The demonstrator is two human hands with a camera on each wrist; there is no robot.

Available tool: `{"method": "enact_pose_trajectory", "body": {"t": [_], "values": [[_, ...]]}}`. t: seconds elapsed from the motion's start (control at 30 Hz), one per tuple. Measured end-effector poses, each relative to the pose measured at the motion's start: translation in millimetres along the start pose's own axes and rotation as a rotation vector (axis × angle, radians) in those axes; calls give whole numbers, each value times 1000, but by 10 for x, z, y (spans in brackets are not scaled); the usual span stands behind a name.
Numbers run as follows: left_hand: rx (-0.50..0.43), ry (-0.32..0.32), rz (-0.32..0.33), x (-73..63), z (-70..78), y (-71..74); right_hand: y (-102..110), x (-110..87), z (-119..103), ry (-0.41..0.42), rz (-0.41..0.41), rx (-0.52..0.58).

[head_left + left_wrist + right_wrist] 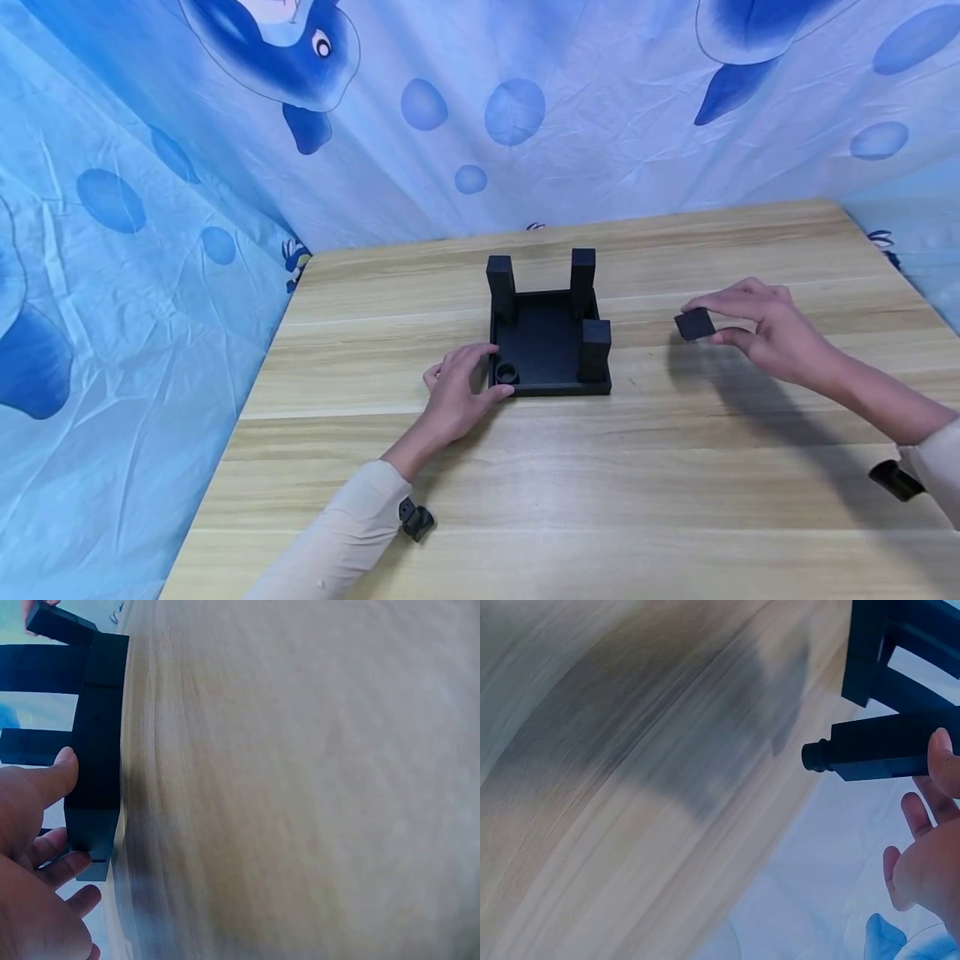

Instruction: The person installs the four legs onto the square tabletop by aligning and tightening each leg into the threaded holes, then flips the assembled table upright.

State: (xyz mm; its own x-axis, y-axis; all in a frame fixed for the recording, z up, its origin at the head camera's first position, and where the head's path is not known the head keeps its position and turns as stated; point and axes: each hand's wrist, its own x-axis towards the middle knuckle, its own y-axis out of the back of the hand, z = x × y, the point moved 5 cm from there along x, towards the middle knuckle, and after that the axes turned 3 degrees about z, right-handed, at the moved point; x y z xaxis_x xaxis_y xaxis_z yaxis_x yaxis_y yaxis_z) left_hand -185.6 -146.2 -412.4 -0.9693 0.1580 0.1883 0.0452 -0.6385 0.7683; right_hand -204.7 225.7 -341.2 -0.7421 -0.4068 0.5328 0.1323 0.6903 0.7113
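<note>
A small square black tabletop (542, 346) with a raised rim lies upside down on the wooden table. Three square black legs stand upright on it: one far left (501, 283), one far right (582, 283) and one near right (595, 350). In its near left corner is a round socket (507, 373). My left hand (457, 396) grips that corner, thumb on the near rim and fingers on the left side. To the right of the tabletop, my right hand (772, 329) pinches a loose black leg (889, 746) above the table. Its threaded round end points down.
The wooden table (360, 333) reaches to a blue curtain (420, 50) with whale prints at the back and left. A dark wrist mount (417, 520) sits by the left sleeve, and another (896, 480) by the right sleeve.
</note>
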Motion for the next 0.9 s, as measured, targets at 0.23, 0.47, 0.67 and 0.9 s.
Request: {"method": "enact_pose_trajectory", "body": {"t": [0.23,0.47,0.67,0.9], "values": [[-2,3,-7,4,-8,-5,19,52,6,-162,11,104],[-1,17,-20,7,-15,-5,-7,132,-37,-394,-21,145],[-1,14,-21,12,-21,-10,-45,226,-98,-467,-39,152],[-4,14,-20,12,-27,-13,-118,324,-195,-489,-52,195]]}}
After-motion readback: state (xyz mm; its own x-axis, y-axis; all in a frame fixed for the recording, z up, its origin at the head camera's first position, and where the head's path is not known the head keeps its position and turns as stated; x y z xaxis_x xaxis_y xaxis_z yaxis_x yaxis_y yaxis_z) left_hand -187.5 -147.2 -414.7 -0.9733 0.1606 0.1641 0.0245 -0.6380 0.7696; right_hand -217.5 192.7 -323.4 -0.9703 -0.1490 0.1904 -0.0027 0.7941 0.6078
